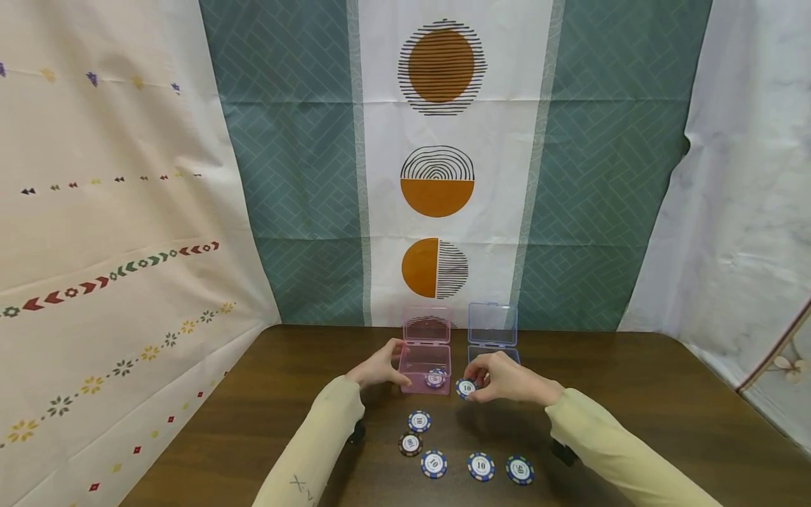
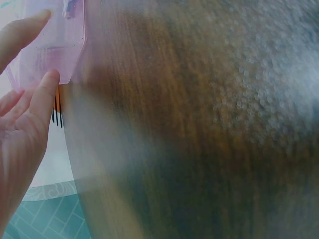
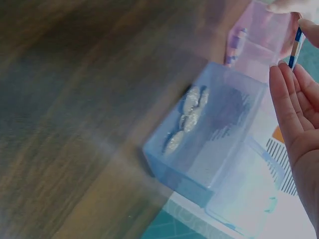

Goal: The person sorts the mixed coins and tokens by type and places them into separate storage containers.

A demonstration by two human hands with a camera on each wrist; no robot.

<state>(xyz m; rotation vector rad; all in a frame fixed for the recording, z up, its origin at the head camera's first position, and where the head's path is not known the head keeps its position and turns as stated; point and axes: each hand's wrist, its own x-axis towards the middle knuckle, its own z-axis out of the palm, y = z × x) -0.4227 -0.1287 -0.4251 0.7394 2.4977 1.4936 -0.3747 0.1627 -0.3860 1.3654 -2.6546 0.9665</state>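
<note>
At the far middle of the dark wooden table (image 1: 633,394), two small clear plastic boxes stand side by side with their hinged lids tipped up: a pink translucent box (image 1: 426,366) on the left and a blue translucent box (image 1: 493,348) just beside it on the right. The person's right hand (image 1: 503,380) pinches a round blue-and-white poker chip marked 10 (image 1: 466,387) between curled fingers and thumb, holding it near the front right corner of the pink box, low over the table; the right wrist view shows that chip edge-on at the fingertips (image 3: 296,47). The left hand (image 1: 380,366) rests against the pink box's left wall, fingers lightly bent on the plastic, as the left wrist view confirms (image 2: 30,94); it looks to be steadying the box rather than gripping it. By my reading the step in hand is carrying a chip to a box, and the next move would call for lifting it over the rim and letting go inside. One blue-and-white chip (image 1: 435,378) already lies in the pink box. The blue box holds a few chips too, seen dimly through its wall in the right wrist view (image 3: 189,117); their count and colour I cannot tell. Five more chips (image 1: 467,459) lie loose on the table nearer the person, one of them dark-rimmed (image 1: 410,443).
</note>
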